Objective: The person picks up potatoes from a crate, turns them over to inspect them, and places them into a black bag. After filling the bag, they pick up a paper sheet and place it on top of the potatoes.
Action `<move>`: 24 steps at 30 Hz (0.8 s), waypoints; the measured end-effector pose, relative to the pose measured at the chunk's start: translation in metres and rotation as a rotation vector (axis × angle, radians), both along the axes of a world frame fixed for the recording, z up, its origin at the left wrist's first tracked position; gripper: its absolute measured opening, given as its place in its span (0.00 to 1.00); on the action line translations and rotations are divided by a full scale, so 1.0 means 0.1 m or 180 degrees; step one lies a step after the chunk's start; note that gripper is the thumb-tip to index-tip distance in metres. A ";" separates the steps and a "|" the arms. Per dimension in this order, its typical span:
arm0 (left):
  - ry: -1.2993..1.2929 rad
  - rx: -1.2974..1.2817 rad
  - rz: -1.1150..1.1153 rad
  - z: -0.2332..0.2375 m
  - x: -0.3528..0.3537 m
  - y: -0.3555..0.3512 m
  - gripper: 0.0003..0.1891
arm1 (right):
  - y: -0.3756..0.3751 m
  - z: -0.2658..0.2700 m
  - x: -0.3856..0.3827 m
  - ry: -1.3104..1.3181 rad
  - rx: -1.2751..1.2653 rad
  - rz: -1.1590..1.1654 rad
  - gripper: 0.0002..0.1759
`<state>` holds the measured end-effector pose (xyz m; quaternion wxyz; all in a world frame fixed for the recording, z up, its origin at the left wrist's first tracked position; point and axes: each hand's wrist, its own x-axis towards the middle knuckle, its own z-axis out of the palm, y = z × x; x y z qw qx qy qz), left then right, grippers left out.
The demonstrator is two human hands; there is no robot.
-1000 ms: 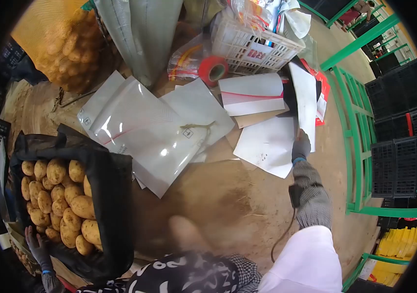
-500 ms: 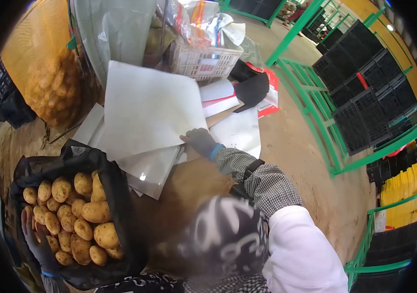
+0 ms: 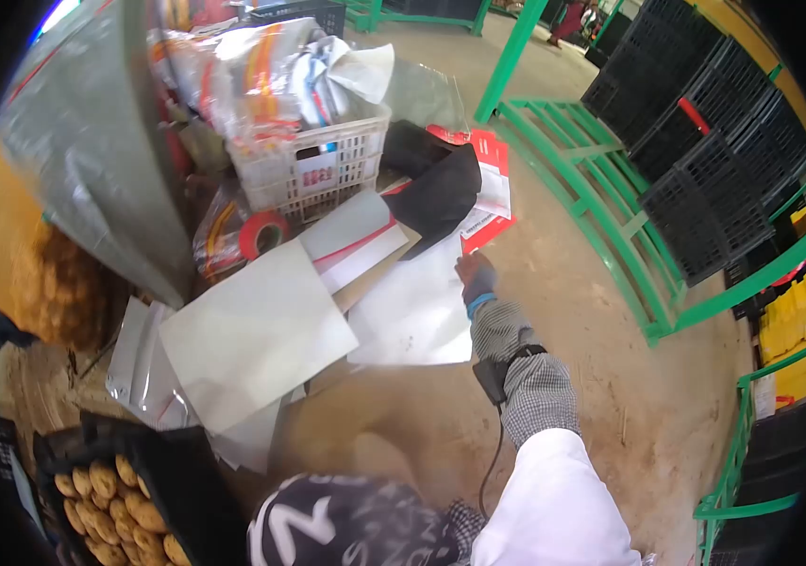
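My right hand (image 3: 478, 275), in a dark glove with a blue cuff, is at the right edge of a white sheet (image 3: 412, 316) on the floor. Its fingers are bent together at the upper corner of that sheet. A large off-white sheet (image 3: 257, 330) lies to the left, over other sheets and a clear plastic wrapping (image 3: 139, 377). Between them are a grey-and-red sheet (image 3: 351, 236) and a black cloth (image 3: 441, 203). My left hand is out of view.
A white crate (image 3: 313, 174) holds plastic packaging beside a red tape roll (image 3: 263, 234). Potatoes (image 3: 115, 509) fill a black-lined container (image 3: 181, 472) at lower left. A green metal frame (image 3: 601, 203) and black crates (image 3: 705, 203) stand at right. Patterned cloth (image 3: 356, 519) shows below.
My right hand has left the large sheet and moved right to the other white sheet. The large sheet lies lower and flatter. The view has shifted; my left hand has gone out of it.
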<state>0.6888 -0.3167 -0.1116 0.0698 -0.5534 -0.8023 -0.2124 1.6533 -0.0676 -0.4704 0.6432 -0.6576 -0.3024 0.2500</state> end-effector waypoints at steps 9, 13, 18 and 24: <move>-0.0200 -0.0621 0.0473 -0.15 0.64 1.29 0.17 | 1.07 -0.72 1.83 -0.1144 -0.0708 -0.0626 0.20; -0.0247 -0.0816 0.0687 -0.20 0.65 1.47 0.17 | 1.37 -0.46 2.25 -0.1267 -0.1154 -0.0804 0.20; -0.0280 -0.0979 0.0862 -0.18 0.52 1.52 0.17 | 1.75 -0.38 2.58 -0.0025 -0.1242 -0.0186 0.20; -0.0388 -0.1051 0.1060 -0.10 0.36 1.27 0.17 | 2.15 -0.62 2.68 0.0827 0.0354 0.0154 0.21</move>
